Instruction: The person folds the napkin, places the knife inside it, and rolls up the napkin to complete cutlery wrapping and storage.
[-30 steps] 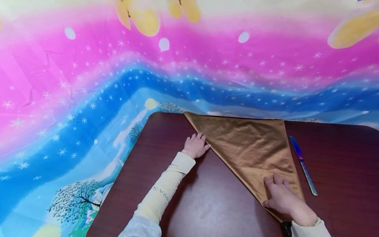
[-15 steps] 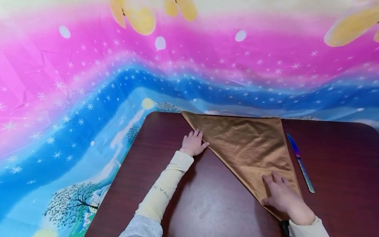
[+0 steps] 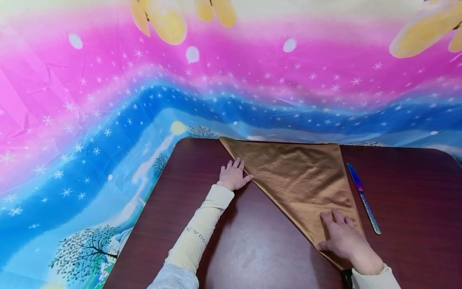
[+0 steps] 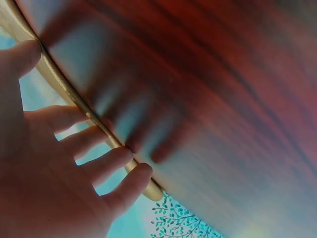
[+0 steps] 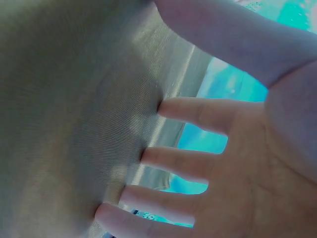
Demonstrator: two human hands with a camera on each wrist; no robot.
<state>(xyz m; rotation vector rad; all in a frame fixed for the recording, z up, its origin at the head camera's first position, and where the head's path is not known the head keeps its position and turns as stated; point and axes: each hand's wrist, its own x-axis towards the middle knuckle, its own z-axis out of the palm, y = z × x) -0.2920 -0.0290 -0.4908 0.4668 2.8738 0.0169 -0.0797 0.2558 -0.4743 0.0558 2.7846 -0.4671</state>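
A brown-gold satiny cloth [image 3: 299, 172], folded into a triangle, lies flat on the dark red-brown table [image 3: 260, 241]. Its long folded edge slants from the far left corner down to the near right. My left hand [image 3: 232, 175] touches that edge near its upper end, fingers spread; in the left wrist view the fingertips [image 4: 121, 156] meet the fold. Toward the near right corner, my right hand [image 3: 344, 239] rests on the cloth with its fingers spread. In the right wrist view the fingertips [image 5: 171, 106] press the fabric. The right hand and sleeve hide part of the near corner.
A table knife [image 3: 364, 200] with a blue-violet blade and patterned handle lies just right of the cloth. Behind the table hangs a printed backdrop [image 3: 231, 80] in pink and blue. The cloth's top side lies along the table's far edge.
Both hands hold their places on the cloth, and the cloth keeps its shape. The whole scene shifts slightly left in the head view.
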